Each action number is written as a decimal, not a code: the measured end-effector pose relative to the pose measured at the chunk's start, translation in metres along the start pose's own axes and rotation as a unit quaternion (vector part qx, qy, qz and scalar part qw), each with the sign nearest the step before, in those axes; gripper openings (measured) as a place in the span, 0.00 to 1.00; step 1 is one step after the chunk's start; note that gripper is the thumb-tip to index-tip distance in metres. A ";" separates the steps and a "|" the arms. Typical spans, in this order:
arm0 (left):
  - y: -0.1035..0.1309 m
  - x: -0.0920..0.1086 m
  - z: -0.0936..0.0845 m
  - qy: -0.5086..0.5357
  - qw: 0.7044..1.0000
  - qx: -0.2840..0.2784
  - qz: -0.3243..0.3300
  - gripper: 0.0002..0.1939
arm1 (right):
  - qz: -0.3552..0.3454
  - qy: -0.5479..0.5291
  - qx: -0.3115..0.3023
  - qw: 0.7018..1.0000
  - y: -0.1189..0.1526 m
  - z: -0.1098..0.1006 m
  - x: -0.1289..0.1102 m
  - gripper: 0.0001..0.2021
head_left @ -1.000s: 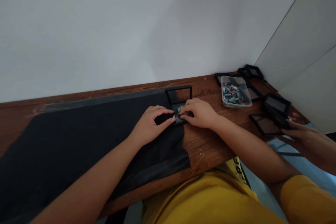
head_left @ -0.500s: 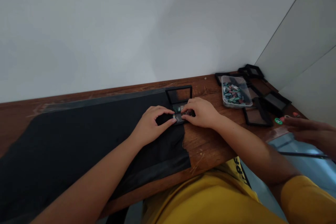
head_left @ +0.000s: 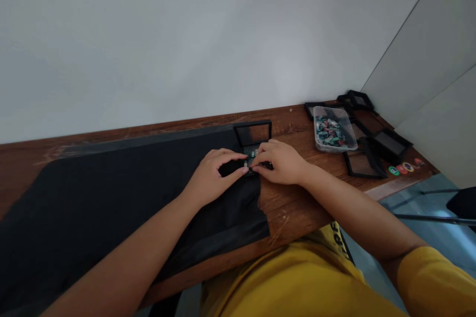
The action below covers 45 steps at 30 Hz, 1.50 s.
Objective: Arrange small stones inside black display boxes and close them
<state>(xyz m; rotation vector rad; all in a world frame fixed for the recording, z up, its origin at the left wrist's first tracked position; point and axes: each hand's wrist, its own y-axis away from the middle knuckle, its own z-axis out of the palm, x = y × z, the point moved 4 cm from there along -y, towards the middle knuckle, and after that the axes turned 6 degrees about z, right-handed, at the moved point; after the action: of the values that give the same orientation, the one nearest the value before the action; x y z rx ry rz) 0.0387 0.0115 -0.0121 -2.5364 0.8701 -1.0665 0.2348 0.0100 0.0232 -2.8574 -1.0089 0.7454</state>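
A small black display case [head_left: 253,132] lies at the right end of the black mat [head_left: 130,198], its framed clear lid raised at the back. Small pale and greenish pieces [head_left: 253,154] sit in its lower half. My left hand [head_left: 211,176] grips the case's left edge between thumb and forefinger. From the right, my right hand [head_left: 281,161] reaches over the lower half, thumb and fingertips drawn together inside it. Whatever those fingertips pinch is too small to make out, and my hands cover much of the case.
A clear plastic tub [head_left: 334,129] of mixed green and red pieces stands to the right. Around it lie several black cases [head_left: 390,143]. Round colourful stickers [head_left: 394,171] are near the right edge of the wooden table [head_left: 293,208]. A white wall rises behind.
My right hand has moved slightly left over the case, its fingertips closer to my left hand. Another person's hand at the right has left the view, uncovering the round stickers.
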 end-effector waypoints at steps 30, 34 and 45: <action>0.000 0.007 0.001 -0.015 0.999 -0.032 0.004 0.18 | 0.043 0.045 -0.011 0.998 0.000 -0.004 0.002 0.07; 0.000 0.006 0.001 -0.009 0.999 -0.033 0.005 0.18 | 0.041 0.047 -0.018 0.998 0.000 -0.004 0.003 0.07; 0.001 0.002 0.002 0.004 0.998 -0.057 0.016 0.17 | 0.032 0.035 -0.017 0.999 0.001 -0.002 0.005 0.07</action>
<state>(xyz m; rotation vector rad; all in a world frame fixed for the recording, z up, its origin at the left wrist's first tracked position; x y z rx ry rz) 0.0412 0.0096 -0.0131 -2.6022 0.9966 -1.0454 0.2397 0.0123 0.0229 -2.9351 -0.9336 0.6345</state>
